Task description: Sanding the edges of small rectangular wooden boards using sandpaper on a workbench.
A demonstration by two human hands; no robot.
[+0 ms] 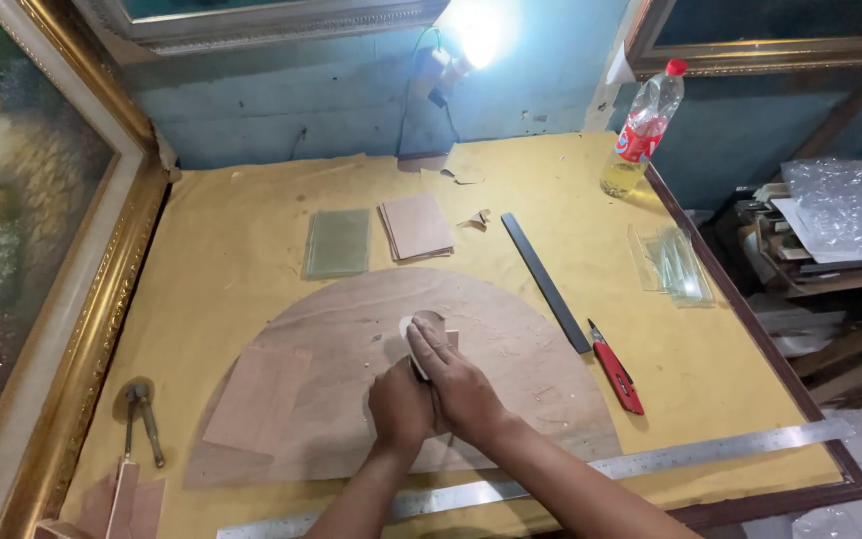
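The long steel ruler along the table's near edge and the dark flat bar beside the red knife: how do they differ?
The long steel ruler is bright silver; the dark flat bar is matte black. The ruler is longer and lies across the near edge, partly under the person's forearms; the bar runs diagonally, uncovered. Both are straight, flat strips on the yellow-covered table.

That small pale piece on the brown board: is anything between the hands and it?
Nothing visible. Both hands, left hand and right hand, already rest on the small pale piece atop the rounded brown board; the red utility knife lies apart.
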